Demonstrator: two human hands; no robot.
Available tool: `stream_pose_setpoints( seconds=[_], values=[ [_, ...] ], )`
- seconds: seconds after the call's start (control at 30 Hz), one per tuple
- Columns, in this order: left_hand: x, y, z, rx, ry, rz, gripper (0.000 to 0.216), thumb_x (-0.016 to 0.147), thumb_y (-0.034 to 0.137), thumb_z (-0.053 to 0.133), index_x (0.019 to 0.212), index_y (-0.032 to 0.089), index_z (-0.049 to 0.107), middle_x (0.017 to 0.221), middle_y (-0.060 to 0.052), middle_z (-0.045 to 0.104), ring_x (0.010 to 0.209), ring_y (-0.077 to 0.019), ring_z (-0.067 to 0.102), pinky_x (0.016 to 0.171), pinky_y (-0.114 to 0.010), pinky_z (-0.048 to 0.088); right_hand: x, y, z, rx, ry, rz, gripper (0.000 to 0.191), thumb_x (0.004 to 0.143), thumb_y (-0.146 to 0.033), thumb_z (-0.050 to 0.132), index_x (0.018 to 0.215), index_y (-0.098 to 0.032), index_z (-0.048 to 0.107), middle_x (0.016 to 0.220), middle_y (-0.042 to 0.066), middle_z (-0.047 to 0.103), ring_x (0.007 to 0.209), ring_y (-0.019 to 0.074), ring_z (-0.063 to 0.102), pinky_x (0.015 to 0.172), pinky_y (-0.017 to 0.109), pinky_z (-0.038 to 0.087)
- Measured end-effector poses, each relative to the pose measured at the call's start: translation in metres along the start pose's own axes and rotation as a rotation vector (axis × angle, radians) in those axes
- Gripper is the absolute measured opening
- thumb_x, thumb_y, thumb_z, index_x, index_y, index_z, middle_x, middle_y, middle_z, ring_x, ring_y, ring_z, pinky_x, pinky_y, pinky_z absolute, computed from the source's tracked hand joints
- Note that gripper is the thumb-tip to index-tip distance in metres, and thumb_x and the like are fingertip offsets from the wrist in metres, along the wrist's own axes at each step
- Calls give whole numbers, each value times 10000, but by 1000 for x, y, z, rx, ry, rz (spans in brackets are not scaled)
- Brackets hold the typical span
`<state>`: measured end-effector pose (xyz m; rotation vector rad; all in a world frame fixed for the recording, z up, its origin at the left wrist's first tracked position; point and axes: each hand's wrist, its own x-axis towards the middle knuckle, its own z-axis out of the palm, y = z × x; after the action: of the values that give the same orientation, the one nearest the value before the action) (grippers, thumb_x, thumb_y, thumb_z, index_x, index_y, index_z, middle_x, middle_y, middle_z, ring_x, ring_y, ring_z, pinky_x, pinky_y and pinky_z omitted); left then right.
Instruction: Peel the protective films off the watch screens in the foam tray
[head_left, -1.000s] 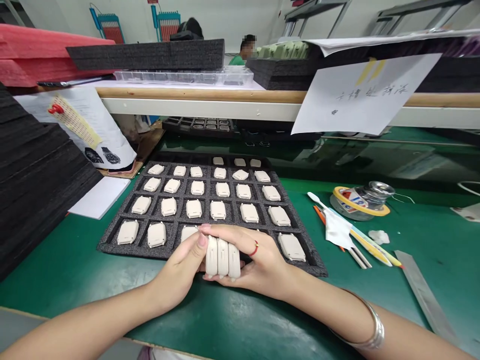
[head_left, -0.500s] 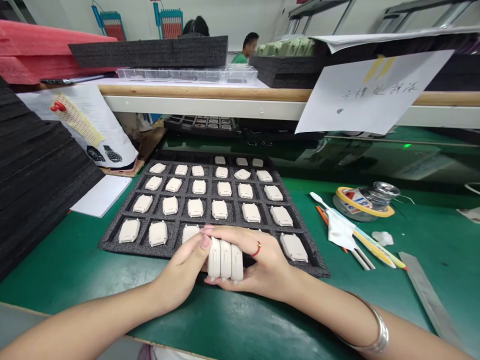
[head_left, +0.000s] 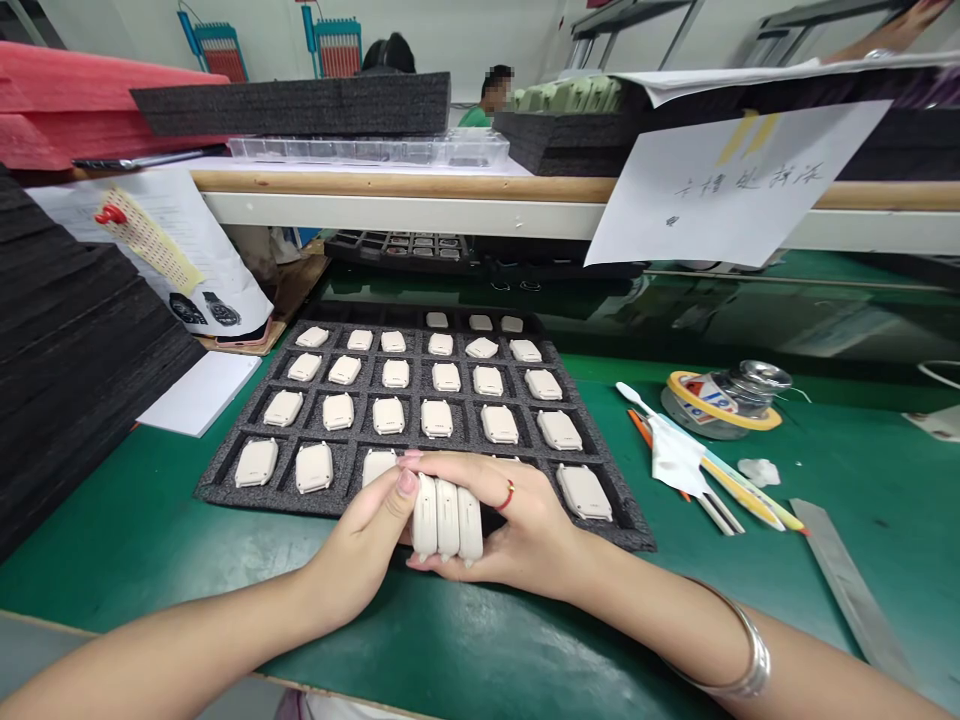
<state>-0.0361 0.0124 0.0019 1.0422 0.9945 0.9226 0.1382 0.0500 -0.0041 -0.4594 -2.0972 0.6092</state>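
Three cream-coloured watch cases [head_left: 448,518] stand on edge side by side in a small stack between my hands. My right hand [head_left: 517,525] wraps round them, fingers above and below. My left hand [head_left: 367,545] presses against the stack's left end, its thumb at the upper edge; its other fingers are mostly hidden. Behind the hands lies a black foam tray [head_left: 341,385] with rows of compartments, most of them holding a similar watch case [head_left: 256,463]. Part of its front row is covered by my hands.
To the right lie a toothbrush [head_left: 637,396], several thin tools, a glass jar with a yellow tape ring [head_left: 679,395] and a steel ruler [head_left: 847,575]. A dark foam stack [head_left: 82,350] rises at left. A shelf [head_left: 420,208] crosses behind, with a person beyond.
The hands and the stack of watch cases stay nearly the same. The view shifts slightly, and another person's arm appears at the upper right.
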Motion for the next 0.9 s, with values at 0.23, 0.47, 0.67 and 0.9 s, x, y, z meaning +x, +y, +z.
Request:
stream_pose_setpoints(
  seconds=[0.23, 0.47, 0.67, 0.9],
  values=[
    [-3, 0, 1, 8, -9, 19, 579, 835, 708, 554, 1011, 167, 663, 752, -7, 577, 725, -162, 521, 676, -260, 462, 1, 0, 1, -22, 12, -38, 645, 735, -296, 834, 1300, -153, 557, 1225, 137, 701, 1134, 199, 678, 1007, 262, 531],
    [-5, 1, 0, 160, -35, 147, 552, 934, 657, 417, 927, 166, 669, 711, -21, 595, 690, -169, 533, 702, -287, 478, 3, -4, -1, -54, -9, -66, 655, 749, -317, 829, 1324, -191, 542, 1215, 117, 707, 1167, 218, 660, 1027, 306, 525],
    [-7, 2, -1, 97, -118, 140, 516, 771, 537, 754, 1113, 174, 624, 902, -57, 676, 821, -207, 634, 721, -296, 519, 4, -6, 0, 20, -24, -10, 839, 830, -392, 759, 1518, -247, 303, 1240, 90, 698, 1151, 210, 668, 1010, 318, 531],
    [-6, 9, 4, 79, -122, 87, 479, 636, 249, 876, 1055, 193, 651, 927, -42, 697, 842, -214, 664, 732, -297, 536, 3, -4, 1, -1, -34, -38, 901, 863, -508, 690, 1568, -268, 183, 1257, 101, 692, 1163, 228, 663, 1024, 348, 524]
  ],
)
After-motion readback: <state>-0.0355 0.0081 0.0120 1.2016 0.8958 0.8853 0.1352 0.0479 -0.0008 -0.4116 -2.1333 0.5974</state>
